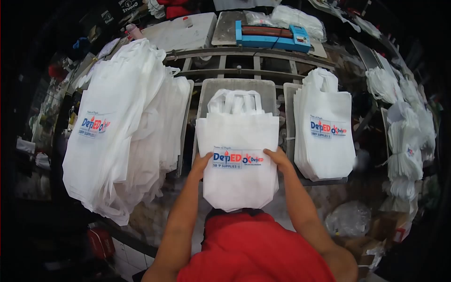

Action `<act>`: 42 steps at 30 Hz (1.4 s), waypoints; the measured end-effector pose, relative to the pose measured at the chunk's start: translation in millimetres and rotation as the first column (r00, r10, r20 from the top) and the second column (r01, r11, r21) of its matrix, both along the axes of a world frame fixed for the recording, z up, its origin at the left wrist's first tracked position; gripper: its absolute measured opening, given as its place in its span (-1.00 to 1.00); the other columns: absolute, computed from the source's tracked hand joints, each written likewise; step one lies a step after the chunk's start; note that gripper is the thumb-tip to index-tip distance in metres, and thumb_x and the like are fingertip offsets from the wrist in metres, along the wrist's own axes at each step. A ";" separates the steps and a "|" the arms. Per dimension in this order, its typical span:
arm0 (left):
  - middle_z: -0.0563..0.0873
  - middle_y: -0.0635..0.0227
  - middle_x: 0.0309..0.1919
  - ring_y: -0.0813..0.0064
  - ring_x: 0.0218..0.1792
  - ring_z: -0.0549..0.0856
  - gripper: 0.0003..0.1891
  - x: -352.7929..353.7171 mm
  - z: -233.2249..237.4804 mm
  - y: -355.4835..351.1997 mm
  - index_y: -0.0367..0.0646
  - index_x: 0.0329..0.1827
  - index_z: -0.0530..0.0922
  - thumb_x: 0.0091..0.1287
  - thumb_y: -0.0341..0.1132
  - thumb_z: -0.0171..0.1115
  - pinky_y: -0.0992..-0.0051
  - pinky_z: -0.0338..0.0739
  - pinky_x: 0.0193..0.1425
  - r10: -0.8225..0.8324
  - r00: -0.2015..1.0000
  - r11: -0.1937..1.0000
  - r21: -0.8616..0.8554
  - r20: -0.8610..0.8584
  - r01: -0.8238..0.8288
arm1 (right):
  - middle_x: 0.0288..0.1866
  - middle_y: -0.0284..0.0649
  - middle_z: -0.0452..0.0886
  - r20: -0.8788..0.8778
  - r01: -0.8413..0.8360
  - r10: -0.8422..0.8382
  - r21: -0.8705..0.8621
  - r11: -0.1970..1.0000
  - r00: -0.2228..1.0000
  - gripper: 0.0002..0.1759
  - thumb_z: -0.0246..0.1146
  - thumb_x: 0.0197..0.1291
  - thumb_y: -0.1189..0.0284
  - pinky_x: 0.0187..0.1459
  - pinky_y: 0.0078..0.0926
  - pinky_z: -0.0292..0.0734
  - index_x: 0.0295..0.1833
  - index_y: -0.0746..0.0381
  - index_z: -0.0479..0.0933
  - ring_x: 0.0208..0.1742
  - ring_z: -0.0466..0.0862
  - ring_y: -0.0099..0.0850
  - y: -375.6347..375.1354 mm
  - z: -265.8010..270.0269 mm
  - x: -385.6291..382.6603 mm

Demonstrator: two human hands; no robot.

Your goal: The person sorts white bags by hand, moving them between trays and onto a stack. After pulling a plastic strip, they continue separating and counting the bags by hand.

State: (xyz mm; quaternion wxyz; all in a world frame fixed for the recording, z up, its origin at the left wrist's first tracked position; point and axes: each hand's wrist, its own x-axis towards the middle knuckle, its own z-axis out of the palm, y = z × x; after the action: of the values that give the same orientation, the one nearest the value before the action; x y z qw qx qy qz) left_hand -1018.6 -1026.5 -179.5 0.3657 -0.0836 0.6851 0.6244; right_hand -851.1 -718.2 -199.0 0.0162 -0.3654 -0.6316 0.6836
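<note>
A stack of white tote bags (238, 188) with red and blue DepED print lies in front of me, handles pointing away, on a grey board (268, 91). My left hand (202, 165) grips the stack's left edge, its thumb on the top bag. My right hand (279, 159) grips the right edge in the same way, thumb beside the print. The fingers of both hands are partly hidden at the sides of the stack. To the left is a large, loose pile of white bags (108, 94); a neater printed stack (323, 155) lies to the right.
A blue machine (300, 40) with a dark red roller stands at the back, near plastic-wrapped bundles (298, 19). Metal rails (235, 72) run behind the boards. More white bags (404, 136) hang at the far right. Clear plastic (348, 218) and cardboard boxes (364, 249) lie at lower right.
</note>
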 end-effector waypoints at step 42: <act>0.71 -0.02 0.23 0.18 0.12 0.77 -0.39 -1.1 -31.1 11.1 -0.37 0.40 0.49 0.27 -0.38 0.41 0.32 0.67 0.14 -0.145 0.973 0.988 0.023 -0.181 0.152 | 0.14 0.04 0.74 -0.011 -0.013 0.012 -0.086 0.996 1.000 -0.39 0.45 0.26 0.28 0.16 -0.30 0.64 0.29 0.45 0.56 0.09 0.77 -0.23 31.1 3.8 -10.3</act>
State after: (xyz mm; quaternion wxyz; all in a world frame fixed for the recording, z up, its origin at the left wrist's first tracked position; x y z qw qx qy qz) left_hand -1019.7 -1015.4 -210.6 0.3500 0.0307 0.7079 0.6128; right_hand -861.4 -687.0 -195.2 -0.0006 -0.3580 -0.6037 0.7123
